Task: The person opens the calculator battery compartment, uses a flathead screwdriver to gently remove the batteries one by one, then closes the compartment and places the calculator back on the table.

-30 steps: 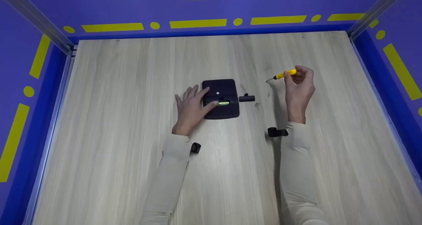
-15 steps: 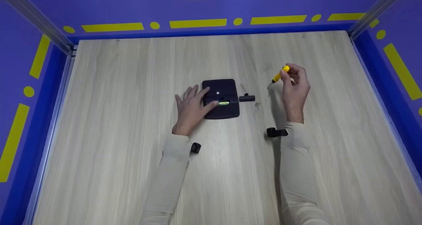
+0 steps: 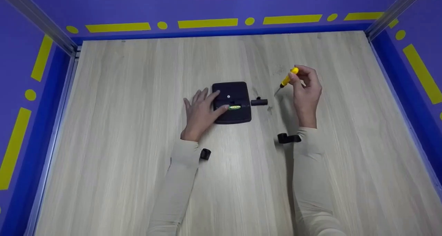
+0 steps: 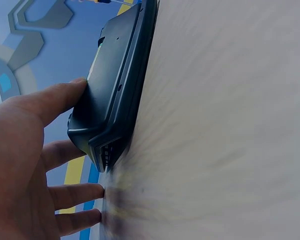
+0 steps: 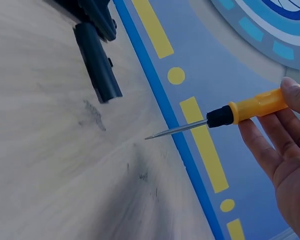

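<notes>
A flat black device [image 3: 236,89], shaped like a calculator turned face down, lies mid-table with its battery slot uncovered and a green battery [image 3: 235,107] inside. My left hand [image 3: 200,113] steadies it with spread, fairly straight fingers: the thumb [image 4: 65,97] presses beside the battery slot, and the index finger is at the left edge. My right hand [image 3: 308,92] pinches a yellow-handled screwdriver [image 5: 252,108] by its handle, its metal tip slanting down toward the table, apart from the device. Between device and screwdriver tip lies a small black battery cover [image 3: 259,101].
The wooden tabletop [image 3: 138,91] has blue-purple panels with yellow marks at the back and sides. Dark scuffs [image 5: 94,116] show on the surface near the cover. Black camera mounts [image 3: 289,138] stick out inward from the wrists.
My right hand has moved left, tilting the screwdriver steeper and bringing its tip closer to the battery cover. The left hand and the device have stayed put.
</notes>
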{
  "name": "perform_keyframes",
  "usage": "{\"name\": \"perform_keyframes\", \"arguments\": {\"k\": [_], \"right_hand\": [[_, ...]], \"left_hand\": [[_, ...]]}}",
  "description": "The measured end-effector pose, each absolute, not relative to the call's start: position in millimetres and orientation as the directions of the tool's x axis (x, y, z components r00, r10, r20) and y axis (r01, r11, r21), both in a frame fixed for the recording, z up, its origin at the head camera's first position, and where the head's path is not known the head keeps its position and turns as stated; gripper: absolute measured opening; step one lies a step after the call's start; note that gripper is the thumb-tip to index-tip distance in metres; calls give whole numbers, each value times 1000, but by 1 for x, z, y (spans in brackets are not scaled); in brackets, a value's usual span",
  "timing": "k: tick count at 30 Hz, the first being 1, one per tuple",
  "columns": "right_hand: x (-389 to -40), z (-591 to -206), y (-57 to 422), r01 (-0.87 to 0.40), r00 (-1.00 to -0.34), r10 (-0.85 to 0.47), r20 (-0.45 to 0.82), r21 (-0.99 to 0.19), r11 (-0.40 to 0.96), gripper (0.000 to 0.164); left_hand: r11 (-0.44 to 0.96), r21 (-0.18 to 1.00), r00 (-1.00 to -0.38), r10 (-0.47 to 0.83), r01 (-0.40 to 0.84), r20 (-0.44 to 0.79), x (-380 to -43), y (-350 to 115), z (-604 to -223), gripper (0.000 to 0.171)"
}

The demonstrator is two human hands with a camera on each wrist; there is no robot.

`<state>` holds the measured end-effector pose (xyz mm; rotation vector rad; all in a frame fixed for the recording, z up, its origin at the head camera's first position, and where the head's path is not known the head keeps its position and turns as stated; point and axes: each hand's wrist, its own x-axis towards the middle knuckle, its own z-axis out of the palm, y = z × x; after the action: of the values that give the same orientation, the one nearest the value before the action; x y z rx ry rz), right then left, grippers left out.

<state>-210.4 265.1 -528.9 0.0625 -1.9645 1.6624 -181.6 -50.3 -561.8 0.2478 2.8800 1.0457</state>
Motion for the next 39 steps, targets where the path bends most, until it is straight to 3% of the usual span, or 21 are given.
{"name": "perform_keyframes", "arguments": {"k": [16, 29, 39], "right_hand": [[-204, -514, 232, -449, -870, 146, 470, -880, 156, 26], [-200, -508, 215, -451, -892, 31, 450, -893, -1, 22], [-196, -507, 204, -424, -905, -29, 423, -905, 38, 25]], "left_hand": [[756, 645, -985, 172, 117, -23, -182, -50, -560, 75], [768, 625, -983, 182, 139, -5, -183, -50, -561, 75], [764, 631, -984, 180, 135, -8, -182, -50, -559, 74]]}}
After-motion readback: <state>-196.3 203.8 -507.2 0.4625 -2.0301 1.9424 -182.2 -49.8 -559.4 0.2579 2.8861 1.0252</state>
